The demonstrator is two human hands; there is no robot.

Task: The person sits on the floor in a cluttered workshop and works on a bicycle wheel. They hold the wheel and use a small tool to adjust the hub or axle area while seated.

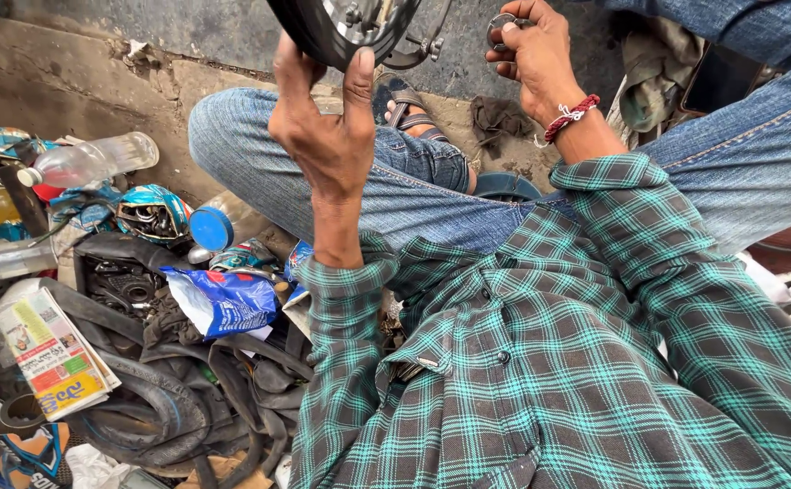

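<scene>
- 2 hands are raised over bent knees.
- A black wheel point(341, 27) is clamped by the left hand point(323, 136).
- A small metal part point(501, 25) is pinched by the right hand point(540, 63).

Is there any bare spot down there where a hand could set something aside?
Bare ground shows at upper left, bordered by the wall, the clear plastic bottle and the bent knee. Left of the person it is crowded: rubber tubes, blue bag, papers. Left hand grips the wheel.

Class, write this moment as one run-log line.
left hand: grips black wheel | right hand: pinches small metal disc | seated, knees up
</scene>
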